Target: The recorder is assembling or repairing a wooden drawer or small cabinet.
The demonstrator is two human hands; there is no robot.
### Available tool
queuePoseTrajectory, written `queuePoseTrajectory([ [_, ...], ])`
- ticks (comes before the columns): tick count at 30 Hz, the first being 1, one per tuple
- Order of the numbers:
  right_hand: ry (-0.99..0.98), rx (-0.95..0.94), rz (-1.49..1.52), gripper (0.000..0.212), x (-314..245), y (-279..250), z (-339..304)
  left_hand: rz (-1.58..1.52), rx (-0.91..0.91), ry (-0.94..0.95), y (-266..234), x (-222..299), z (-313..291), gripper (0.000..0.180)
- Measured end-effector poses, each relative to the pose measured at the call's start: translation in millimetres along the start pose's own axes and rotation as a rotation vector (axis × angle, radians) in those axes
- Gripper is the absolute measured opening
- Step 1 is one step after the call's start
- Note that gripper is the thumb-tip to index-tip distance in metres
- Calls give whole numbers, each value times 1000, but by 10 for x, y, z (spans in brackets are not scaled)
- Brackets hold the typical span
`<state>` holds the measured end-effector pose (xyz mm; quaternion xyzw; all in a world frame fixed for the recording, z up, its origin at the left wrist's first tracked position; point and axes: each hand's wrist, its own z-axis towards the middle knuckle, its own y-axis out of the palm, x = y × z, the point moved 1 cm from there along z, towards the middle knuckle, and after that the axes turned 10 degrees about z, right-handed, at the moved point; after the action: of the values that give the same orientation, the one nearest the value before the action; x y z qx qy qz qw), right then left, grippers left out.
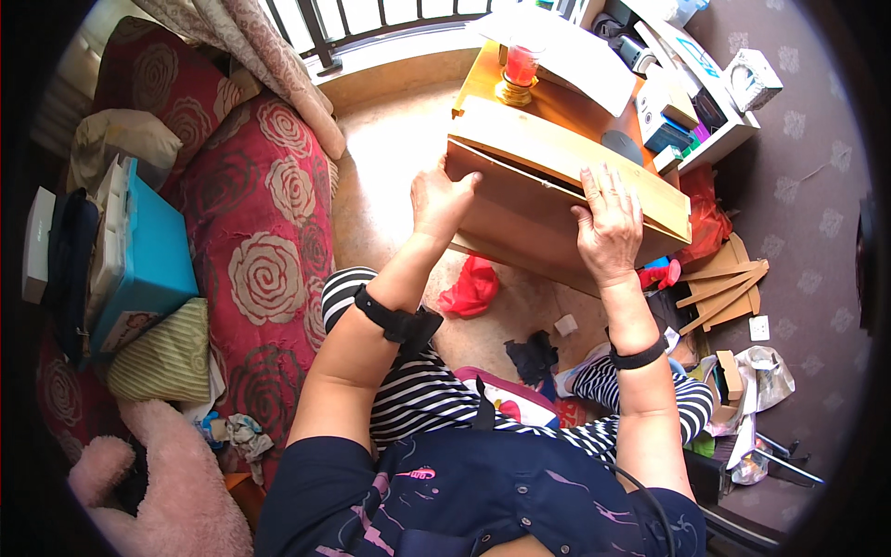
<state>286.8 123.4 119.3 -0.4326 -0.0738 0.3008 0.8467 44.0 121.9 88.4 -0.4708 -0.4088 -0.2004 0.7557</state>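
Fingers (440, 165) of the left hand (438, 200) bend round the left end of a brown panel (520, 209), mostly hidden, while the thumb stands well apart from them across its face; how firmly they grip cannot be told. On the right hand (611, 227) the fingers are nearly straight and slightly parted, laid over a light wooden board (557, 153) toward its right end, with the thumb spread out at the panel's upper edge. A narrow dark gap separates board and panel along much of their length. Both slant across the near edge of the desk (483, 79); whether they are joined to it cannot be told.

Near the desk's left edge, behind the board, a red cup (522, 65) sits on a yellowish stand (513, 92). A white sheet (594, 70) covers much of the far edge, and a dark disc (620, 145) lies toward the right edge, close to a white shelf unit (719, 139) with boxes.

Below the panel, a red bag (471, 288) and black cloth (532, 357) lie on the floor. Wooden slats (729, 288) lean by the wall. Leftward, a flowered bed (302, 213) carries a blue box (153, 255) along its outer edge.
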Motion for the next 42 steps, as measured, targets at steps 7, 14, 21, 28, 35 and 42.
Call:
queuePoseTrajectory([
  [7, -57, 59, -58, 55, -122, -99, -80, 65, -42, -83, -129, 54, -40, 29],
  [14, -12, 203, 179, 26, -150, -54, -60, 49, -16, -66, -113, 18, -3, 28],
  [21, -20, 172, 168, 28, -120, -3, -2, 76, -7, -75, -67, -7, 67, 28],
  [28, 27, 176, 33, 32, -140, 24, -19, 155, 28, -26, -11, 34, 69, 31],
  [35, 17, 89, 10, 57, -69, 60, 18, 318, 50, -52, 23, 74, 76, 33],
  [42, 159, -330, -17, 101, -127, -113, 439, 258, 75, -11, 45, -19, 94, 37],
])
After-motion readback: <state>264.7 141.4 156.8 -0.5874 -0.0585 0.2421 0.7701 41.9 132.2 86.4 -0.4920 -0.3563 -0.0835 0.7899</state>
